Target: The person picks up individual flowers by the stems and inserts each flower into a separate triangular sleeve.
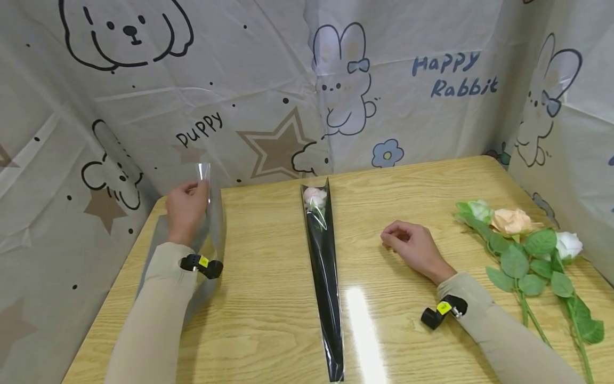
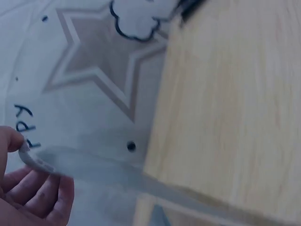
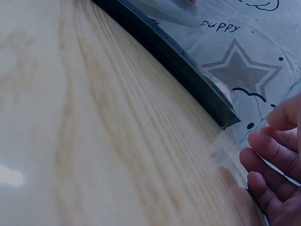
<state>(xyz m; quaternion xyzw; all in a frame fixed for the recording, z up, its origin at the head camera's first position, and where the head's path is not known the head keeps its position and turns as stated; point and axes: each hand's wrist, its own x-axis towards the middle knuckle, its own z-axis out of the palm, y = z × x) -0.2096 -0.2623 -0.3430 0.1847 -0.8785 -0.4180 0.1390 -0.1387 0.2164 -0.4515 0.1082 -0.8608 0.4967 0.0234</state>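
Note:
At the table's left side my left hand (image 1: 187,208) pinches a translucent grey plastic sleeve (image 1: 216,224) between thumb and fingers, near its top end. In the left wrist view the sleeve (image 2: 108,169) stretches away from the fingertips to the lower right. A pale pink rose (image 1: 315,198) lies mid-table inside a long black wrapping sleeve (image 1: 323,277) with a clear front. To the right of that wrapped rose, my right hand (image 1: 414,246) holds nothing, its fingers loosely curled over the tabletop. The black sleeve (image 3: 174,61) also shows in the right wrist view, apart from the fingers.
More grey sheet material (image 1: 155,240) lies under and beside my left forearm. Several artificial roses, among them a peach one (image 1: 512,221) and a white one (image 1: 569,245), lie at the right with leafy stems. A printed cloth (image 1: 268,69) hangs behind the wooden table (image 1: 268,320).

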